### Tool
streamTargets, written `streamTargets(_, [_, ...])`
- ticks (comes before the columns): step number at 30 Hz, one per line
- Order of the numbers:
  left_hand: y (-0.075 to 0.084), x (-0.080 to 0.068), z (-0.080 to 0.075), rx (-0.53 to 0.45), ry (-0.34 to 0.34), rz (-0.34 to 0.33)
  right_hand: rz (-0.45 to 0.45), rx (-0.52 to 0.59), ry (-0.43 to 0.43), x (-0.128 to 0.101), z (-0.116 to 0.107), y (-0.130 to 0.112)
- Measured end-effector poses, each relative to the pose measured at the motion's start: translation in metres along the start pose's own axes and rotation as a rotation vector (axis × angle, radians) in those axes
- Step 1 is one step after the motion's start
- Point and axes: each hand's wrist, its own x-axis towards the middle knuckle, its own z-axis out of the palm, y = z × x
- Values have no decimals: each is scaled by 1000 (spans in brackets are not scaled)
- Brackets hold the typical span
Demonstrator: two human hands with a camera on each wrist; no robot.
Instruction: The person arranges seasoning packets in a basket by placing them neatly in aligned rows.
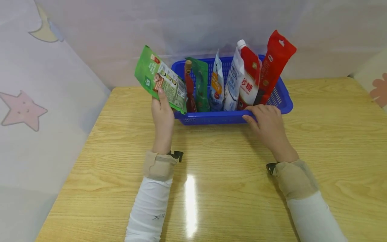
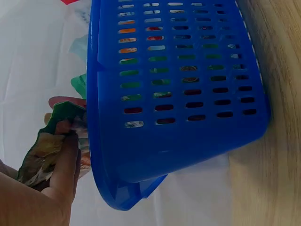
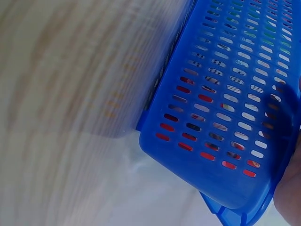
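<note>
While our left hand (image 1: 162, 112) pinches a green pouch (image 1: 160, 79) by its lower edge, thumb laid up the printed face, we note the pouch tilts up over the left end of the blue basket (image 1: 211, 117), its lower corner overlapping the rim there. Left wrist view: same hand (image 2: 56, 181), fingers curled round the pouch (image 2: 44, 150) just beside the basket's slotted wall (image 2: 188, 136). Our right hand (image 1: 267, 122) rests on the basket's near rim toward the right, fingers bent over the edge and gripping it. Right wrist view is blurred; only the slotted wall (image 3: 225, 122) and a sliver of that hand at the frame's right edge show.

The basket sits at the far middle of the wooden table (image 1: 226, 188). Standing upright in it, left to right: a dark red bottle (image 1: 189, 90), a second green pouch (image 1: 201, 84), a blue and white packet (image 1: 217, 85), a white pouch (image 1: 232, 84), a red and white spouted pouch (image 1: 249, 79), and a tall red packet (image 1: 273, 67) leaning right. A pale curtain with a pink star (image 1: 21, 109) hangs at the left.
</note>
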Motion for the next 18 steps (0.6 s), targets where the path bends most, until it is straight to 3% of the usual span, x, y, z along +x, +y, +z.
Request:
streamTargets(6, [-2, -2, 6, 51, -100, -29, -4, -4, 9, -1, -1, 0])
streamTargets(10, [-5, 0, 9, 139, -173, -38, -6, -13, 12, 0, -2, -1])
streamTargets(18, [-5, 5, 11, 245, -236, -50, 4, -8, 7, 0, -2, -1])
